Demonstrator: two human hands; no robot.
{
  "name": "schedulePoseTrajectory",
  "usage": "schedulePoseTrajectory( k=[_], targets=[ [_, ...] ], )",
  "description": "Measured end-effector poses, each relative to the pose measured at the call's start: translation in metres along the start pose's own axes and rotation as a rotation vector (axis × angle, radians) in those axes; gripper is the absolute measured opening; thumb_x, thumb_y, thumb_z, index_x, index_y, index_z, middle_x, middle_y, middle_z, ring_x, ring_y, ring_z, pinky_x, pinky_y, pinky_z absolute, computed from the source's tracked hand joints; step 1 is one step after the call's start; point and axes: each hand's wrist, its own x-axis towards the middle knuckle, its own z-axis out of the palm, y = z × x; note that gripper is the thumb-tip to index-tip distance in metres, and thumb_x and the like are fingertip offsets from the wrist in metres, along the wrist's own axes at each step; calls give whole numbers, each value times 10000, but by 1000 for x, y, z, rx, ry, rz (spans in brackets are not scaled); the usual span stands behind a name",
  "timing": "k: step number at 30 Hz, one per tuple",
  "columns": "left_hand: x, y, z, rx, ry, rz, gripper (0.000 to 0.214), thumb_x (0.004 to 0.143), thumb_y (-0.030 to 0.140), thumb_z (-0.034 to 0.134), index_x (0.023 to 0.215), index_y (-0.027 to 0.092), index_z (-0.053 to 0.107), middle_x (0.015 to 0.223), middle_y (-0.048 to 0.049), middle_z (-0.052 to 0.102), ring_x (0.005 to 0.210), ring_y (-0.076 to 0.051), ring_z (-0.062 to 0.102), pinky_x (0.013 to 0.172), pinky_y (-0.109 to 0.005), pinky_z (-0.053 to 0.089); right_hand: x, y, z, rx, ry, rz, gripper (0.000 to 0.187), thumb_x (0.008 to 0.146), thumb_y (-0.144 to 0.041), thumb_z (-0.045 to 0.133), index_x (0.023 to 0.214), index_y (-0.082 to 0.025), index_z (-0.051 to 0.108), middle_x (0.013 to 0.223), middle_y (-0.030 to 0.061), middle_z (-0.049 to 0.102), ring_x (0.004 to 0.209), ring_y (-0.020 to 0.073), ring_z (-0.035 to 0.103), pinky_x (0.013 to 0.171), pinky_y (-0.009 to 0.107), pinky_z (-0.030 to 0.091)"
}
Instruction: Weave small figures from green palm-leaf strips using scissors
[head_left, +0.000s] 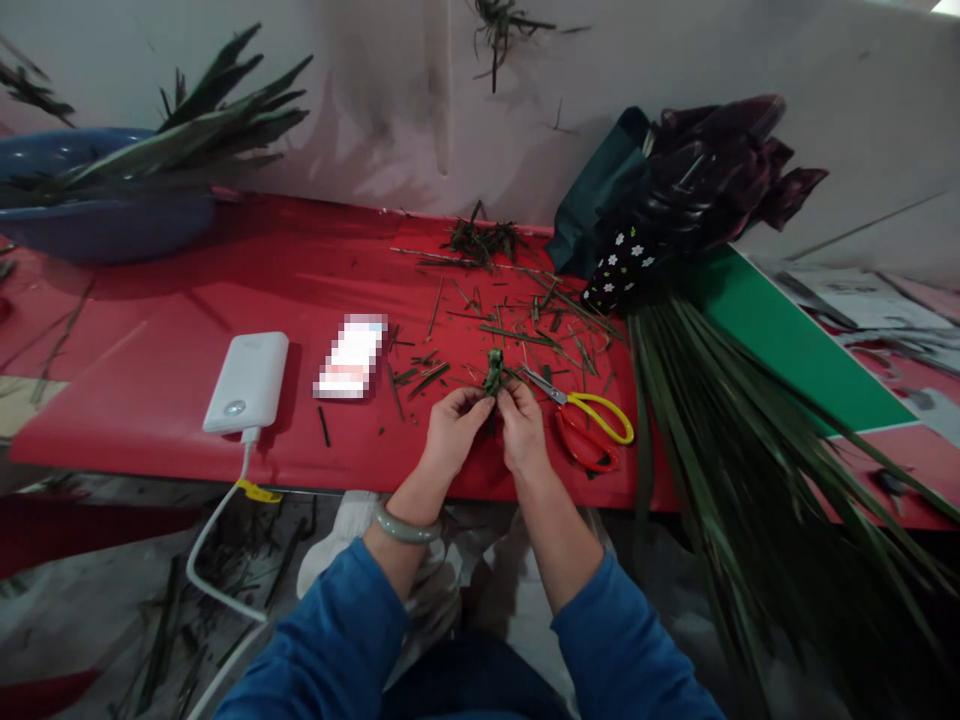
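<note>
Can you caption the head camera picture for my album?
Left hand and right hand hold a small green leafy piece over a red table, scissors alongside.

One left hand (452, 435) and one right hand (523, 425), two in all, are being seen, with two blue sleeves (330, 630), one bracelet (406, 529) and one folded leaf piece (494, 370). One pair of scissors (553, 392) is being seen, plus one blurred screen (351, 358), one white power bank (251, 375), one cable (247, 458), one basin (135, 228) and one green board (795, 340). Leaf scraps (480, 242) are being shown by the dozen, too many for counting.
</note>
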Motion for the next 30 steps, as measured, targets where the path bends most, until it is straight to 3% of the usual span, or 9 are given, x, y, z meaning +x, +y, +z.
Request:
schedulePoseTrajectory(
  k=[7, 20, 30],
  targets=[
    [-1, 2, 1, -2, 60, 23, 109, 649, 249, 608, 705, 156, 593, 657, 27, 581, 615, -73, 504, 617, -193, 405, -1, 0, -1, -30, -24, -14, 42, 693, -222, 559, 703, -181, 562, 685, -39, 547, 660, 95, 481, 672, 229, 383],
    [0, 1, -1, 129, 33, 53, 163, 690, 295, 552, 732, 152, 618, 684, 2, 602, 647, -105, 526, 639, -222, 420, -2, 0, 0, -87, 14, -17, 123, 689, -288, 571, 675, -168, 544, 640, -43, 528, 616, 94, 464, 643, 233, 386],
    [-1, 0, -3, 194, 42, 99, 160, 711, 296, 531, 737, 155, 602, 680, 4, 589, 646, -103, 513, 636, -217, 408, -3, 1, 0, -132, -34, -13, 111, 683, -276, 585, 708, -169, 598, 659, -34, 578, 635, 108, 495, 651, 246, 395]
  ],
)
